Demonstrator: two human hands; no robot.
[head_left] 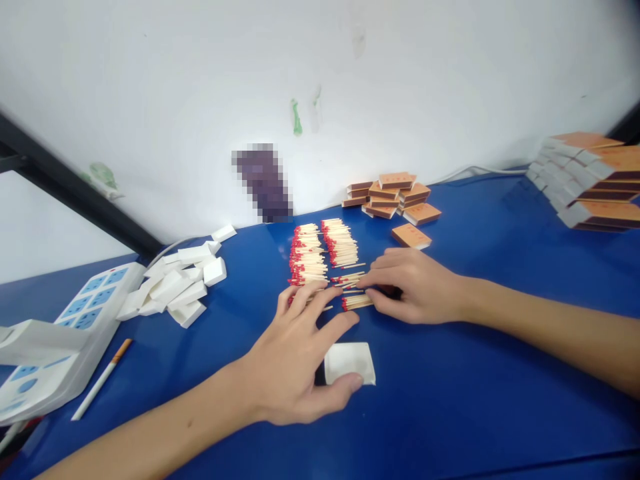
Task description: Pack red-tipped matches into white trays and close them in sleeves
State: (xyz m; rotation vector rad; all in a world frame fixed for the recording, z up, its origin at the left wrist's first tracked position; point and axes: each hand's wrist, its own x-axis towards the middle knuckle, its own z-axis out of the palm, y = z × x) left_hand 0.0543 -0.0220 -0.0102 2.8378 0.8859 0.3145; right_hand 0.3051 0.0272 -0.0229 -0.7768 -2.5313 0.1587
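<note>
My left hand [300, 360] reaches over the blue table with its fingers spread. Its fingertips rest at the near end of the left row of red-headed matches [309, 253], covering part of it. Between its thumb and forefinger a white matchbox tray [353, 360] lies on the table. My right hand [413, 287] has thumb and forefinger pinched close together at the plain ends of a few loose matches [350, 279]. A small bundle of matches [355, 303] lies just below those fingertips. Another row of matches [340, 243] lies farther back.
Orange matchboxes [399, 193] are piled by the wall, with more boxes [595, 180] stacked at far right. White trays [185, 277] are heaped at left, beside a power strip [95, 307] and a cigarette [103, 380]. A blurred dark object [264, 183] leans against the wall.
</note>
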